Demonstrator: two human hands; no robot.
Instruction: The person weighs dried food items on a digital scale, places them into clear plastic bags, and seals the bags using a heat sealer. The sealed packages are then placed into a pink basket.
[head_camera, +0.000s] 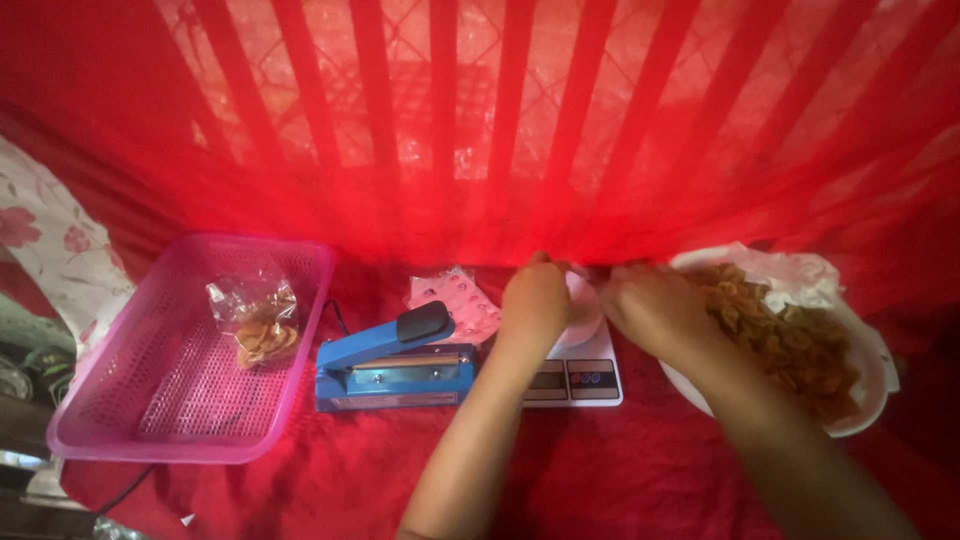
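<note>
— Where are my hands?
— Left hand and right hand both pinch a small clear bag over the white scale; chips bowl sits just right of my right hand

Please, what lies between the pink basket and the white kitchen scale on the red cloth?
In the head view, a blue heat sealer with a black handle lies between the pink basket and the white scale, close beside the scale.

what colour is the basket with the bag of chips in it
Pink, a perforated plastic basket, seen in the head view.
</note>
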